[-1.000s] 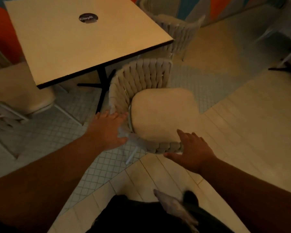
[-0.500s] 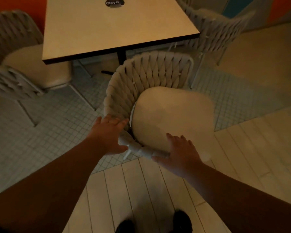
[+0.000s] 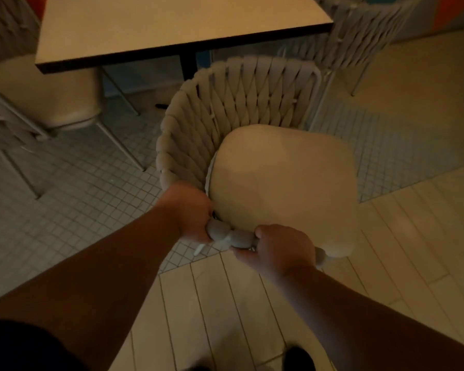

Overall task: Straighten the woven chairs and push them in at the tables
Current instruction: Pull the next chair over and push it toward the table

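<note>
We are gripping the chair [image 3: 239, 113] rim, left hand [image 3: 190, 210] and right hand [image 3: 281, 250] both closed on it; swinging it carelessly risks striking the table [image 3: 172, 25].

The woven chair [image 3: 241, 116] stands before the table [image 3: 172, 25], between two other chairs [image 3: 46, 97].

— Chair [image 3: 233, 108]?
— Thick woven cord back, matt; seat cushion [image 3: 279, 180] smooth cloth, matt.
— Table [image 3: 172, 20]?
— Smooth top with a slight sheen, dark edge.
— Floor?
— Small matt tiles [image 3: 91, 210] far, pale wood-look planks [image 3: 252, 303] near.
</note>
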